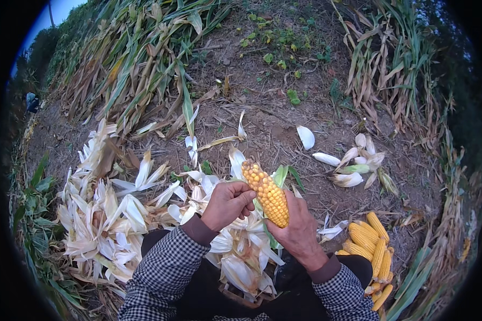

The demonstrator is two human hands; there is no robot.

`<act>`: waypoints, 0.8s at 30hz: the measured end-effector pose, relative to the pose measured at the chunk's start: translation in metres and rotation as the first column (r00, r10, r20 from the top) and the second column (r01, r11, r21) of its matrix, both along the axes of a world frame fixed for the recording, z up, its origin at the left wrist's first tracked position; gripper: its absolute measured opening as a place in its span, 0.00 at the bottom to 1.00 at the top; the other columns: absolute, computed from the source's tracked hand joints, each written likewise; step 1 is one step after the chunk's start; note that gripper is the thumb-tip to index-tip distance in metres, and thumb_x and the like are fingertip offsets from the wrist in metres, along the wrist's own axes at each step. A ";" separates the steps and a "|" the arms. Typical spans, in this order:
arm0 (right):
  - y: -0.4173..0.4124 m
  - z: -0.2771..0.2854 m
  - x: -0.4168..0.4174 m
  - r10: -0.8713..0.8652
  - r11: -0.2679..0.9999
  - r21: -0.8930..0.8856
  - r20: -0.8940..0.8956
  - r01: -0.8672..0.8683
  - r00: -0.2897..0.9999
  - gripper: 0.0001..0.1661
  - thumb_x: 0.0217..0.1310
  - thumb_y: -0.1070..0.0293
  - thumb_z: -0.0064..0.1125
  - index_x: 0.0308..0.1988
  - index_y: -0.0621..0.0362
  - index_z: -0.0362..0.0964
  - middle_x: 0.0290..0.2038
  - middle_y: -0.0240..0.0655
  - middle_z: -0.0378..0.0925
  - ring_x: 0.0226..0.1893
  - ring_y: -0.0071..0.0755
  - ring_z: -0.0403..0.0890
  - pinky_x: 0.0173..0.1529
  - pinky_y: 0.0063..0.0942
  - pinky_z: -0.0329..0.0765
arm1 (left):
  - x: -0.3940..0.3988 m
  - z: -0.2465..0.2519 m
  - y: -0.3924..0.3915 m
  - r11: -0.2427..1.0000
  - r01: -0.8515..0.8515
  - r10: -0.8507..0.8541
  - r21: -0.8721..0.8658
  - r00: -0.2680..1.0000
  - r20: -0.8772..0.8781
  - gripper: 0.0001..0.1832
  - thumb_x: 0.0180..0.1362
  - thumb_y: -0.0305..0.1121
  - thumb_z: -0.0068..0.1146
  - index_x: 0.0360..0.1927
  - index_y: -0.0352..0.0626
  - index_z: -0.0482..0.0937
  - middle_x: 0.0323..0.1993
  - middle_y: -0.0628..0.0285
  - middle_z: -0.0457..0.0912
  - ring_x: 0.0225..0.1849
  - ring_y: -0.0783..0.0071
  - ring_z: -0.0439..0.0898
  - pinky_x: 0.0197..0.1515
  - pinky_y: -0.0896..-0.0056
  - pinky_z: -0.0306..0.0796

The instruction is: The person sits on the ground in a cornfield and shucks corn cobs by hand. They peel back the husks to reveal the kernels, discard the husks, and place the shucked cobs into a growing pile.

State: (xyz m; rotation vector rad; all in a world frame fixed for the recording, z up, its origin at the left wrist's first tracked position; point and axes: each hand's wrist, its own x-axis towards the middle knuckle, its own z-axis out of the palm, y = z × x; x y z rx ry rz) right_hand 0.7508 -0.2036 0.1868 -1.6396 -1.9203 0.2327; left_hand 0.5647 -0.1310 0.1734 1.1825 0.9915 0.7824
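Observation:
A husked ear of yellow corn [267,194] leans up and to the left in my right hand [297,230], which grips its lower right side. Dry brownish bits cling around its upper end. Close against the ear's left edge is my left hand [229,202], its fingers curled in and the thumb pressed to them; no object shows between them. Green husk leaves [280,176] show behind the ear. Below both hands, pale corn husks [241,269] lie heaped between my knees.
Several bare yellow cobs [365,240] are piled beside my right knee. A large heap of loose husks [104,216] spreads at the left. Unhusked ears [355,166] lie on the soil at right. Cut corn stalks [144,68] lie at upper left, with more stalks [393,68] at upper right.

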 end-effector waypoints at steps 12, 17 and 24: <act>-0.002 0.003 0.019 -0.152 0.791 -0.317 -0.930 -0.523 0.334 0.38 0.52 0.57 0.63 0.56 0.71 0.62 0.42 0.43 0.76 0.37 0.32 0.82 0.41 0.27 0.80 | -0.034 -0.004 0.032 0.992 -0.124 0.122 0.020 0.988 0.098 0.21 0.68 0.46 0.44 0.48 0.38 0.77 0.38 0.60 0.83 0.35 0.76 0.81 0.32 0.79 0.75; -0.004 -0.007 0.023 -0.245 0.685 -0.174 -0.969 -0.707 0.000 0.36 0.59 0.53 0.53 0.54 0.74 0.59 0.37 0.53 0.76 0.30 0.42 0.83 0.30 0.33 0.83 | -0.005 0.010 0.002 0.964 0.252 -0.265 0.084 0.881 0.392 0.43 0.59 0.55 0.56 0.69 0.41 0.54 0.60 0.62 0.68 0.57 0.72 0.72 0.52 0.69 0.72; -0.004 -0.019 0.024 -0.328 0.663 -0.239 -0.945 -0.709 0.012 0.34 0.64 0.49 0.45 0.51 0.73 0.63 0.36 0.53 0.77 0.27 0.42 0.83 0.28 0.33 0.83 | -0.017 0.015 0.006 0.929 0.367 -0.359 -0.054 0.926 0.116 0.18 0.58 0.38 0.62 0.46 0.38 0.74 0.28 0.68 0.79 0.28 0.88 0.74 0.24 0.85 0.68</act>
